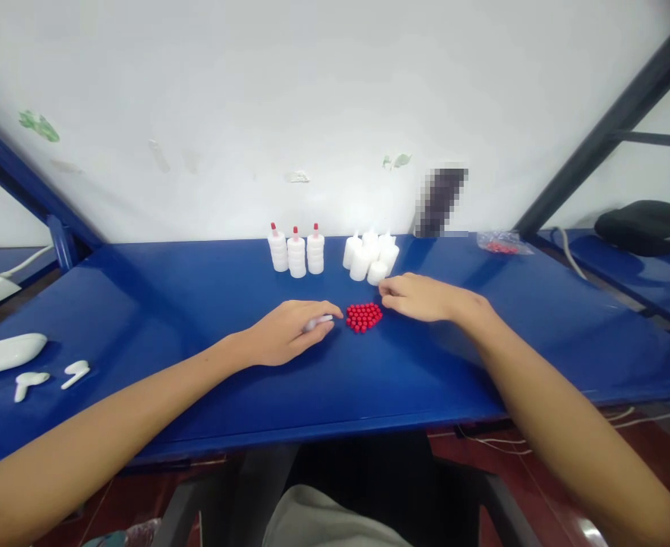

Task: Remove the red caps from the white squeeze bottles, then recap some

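My left hand [289, 332] is closed around a small white tapered piece [317, 323], which pokes out between thumb and fingers just left of a cluster of red caps [363, 317]. With its fingers curled, my right hand [418, 295] is at the front white bottle [377, 273]; the fingertips meet its lower right edge, and whether they grip it is unclear. That bottle shows no pointed tip. Behind it stand several white bottles [359, 264] with white tips. Further left, a row of white squeeze bottles [297, 258] wears red caps.
All this is on a blue table [210, 281] against a white wall. A clear bag with red pieces [503, 245] lies at the back right. White earbuds [76, 372] and their case [8, 354] sit at the left. Metal posts [608, 121] rise at both sides.
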Action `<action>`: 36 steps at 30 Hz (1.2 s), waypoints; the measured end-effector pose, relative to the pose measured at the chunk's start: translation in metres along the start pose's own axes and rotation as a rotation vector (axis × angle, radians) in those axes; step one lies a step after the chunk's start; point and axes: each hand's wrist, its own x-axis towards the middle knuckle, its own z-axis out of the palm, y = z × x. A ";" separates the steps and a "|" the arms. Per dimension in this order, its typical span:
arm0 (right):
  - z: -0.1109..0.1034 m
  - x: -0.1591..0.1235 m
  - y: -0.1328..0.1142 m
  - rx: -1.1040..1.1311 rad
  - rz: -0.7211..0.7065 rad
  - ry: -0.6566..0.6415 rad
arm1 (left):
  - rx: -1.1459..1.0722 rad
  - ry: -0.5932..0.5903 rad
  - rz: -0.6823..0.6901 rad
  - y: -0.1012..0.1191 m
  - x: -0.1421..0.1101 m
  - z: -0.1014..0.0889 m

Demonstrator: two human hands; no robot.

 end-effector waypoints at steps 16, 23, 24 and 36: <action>-0.001 0.000 0.004 -0.039 -0.025 0.078 | 0.075 -0.086 0.079 0.000 0.003 -0.002; 0.000 0.000 0.000 -0.033 -0.005 0.015 | 0.114 -0.105 0.090 0.001 0.002 -0.003; 0.000 -0.001 0.000 -0.033 0.010 0.007 | 0.105 -0.101 0.090 0.001 0.002 -0.004; 0.000 0.000 0.000 0.087 -0.047 -0.011 | -0.004 -0.096 0.059 0.000 0.003 -0.005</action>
